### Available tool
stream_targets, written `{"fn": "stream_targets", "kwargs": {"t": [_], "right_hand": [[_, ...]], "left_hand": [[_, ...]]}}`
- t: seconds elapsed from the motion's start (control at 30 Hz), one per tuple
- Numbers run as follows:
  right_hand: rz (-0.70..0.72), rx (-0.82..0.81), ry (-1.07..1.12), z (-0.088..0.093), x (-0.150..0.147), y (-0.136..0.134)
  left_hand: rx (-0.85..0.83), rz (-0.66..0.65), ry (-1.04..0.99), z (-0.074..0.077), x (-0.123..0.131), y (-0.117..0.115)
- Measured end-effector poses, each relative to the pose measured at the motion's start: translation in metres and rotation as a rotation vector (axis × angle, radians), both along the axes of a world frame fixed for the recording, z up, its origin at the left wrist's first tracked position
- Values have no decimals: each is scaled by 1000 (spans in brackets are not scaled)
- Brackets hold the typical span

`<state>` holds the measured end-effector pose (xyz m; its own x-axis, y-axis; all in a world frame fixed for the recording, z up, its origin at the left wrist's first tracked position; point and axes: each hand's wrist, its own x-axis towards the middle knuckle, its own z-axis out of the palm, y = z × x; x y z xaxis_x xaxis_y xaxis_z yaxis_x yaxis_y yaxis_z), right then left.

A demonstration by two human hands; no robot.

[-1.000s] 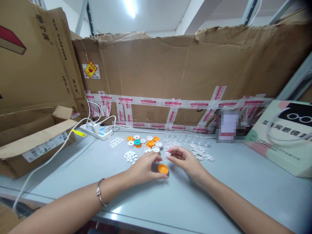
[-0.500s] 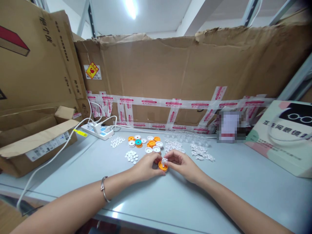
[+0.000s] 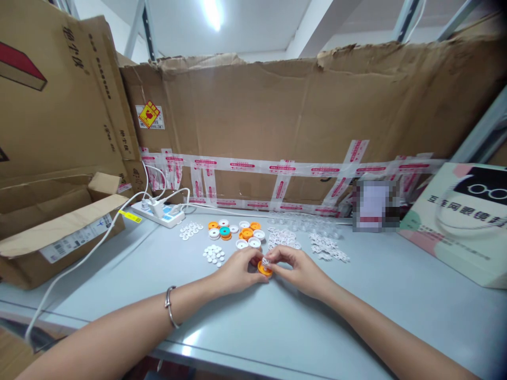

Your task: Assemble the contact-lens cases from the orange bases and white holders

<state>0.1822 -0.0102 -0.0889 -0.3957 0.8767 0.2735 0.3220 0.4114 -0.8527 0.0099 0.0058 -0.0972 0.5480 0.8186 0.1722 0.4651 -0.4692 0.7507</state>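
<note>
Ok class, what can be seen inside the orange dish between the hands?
A white piece, pinched by the right hand, stands in or just above the orange dish. It covers the dish's middle, so contact there is hidden.

Gray table (image 3: 317,327), white ceiling (image 3: 253,26), bright tube light (image 3: 211,15)

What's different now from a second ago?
The right hand moved left and toward the person, bringing its small white piece over to the round orange dish. Nothing was let go. The left hand stays around the dish; the white discs stayed put.
</note>
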Motion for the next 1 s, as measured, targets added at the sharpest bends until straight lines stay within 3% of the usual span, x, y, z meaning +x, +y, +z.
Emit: {"fn": "stream_targets", "kwargs": {"t": [0.37, 0.57, 0.77, 0.83, 1.0], "right_hand": [[23, -39, -29, 1, 0, 4], [21, -31, -6, 0, 1, 3], [69, -12, 1, 3, 6, 4], [-11, -10, 34, 10, 16, 11], [-616, 146, 93, 23, 84, 49]], "left_hand": [[84, -86, 50, 1, -2, 1], [61, -21, 7, -2, 0, 0], [162, -15, 45, 0, 2, -5], [190, -15, 65, 1, 1, -7], [204, -30, 84, 2, 1, -7]]}}
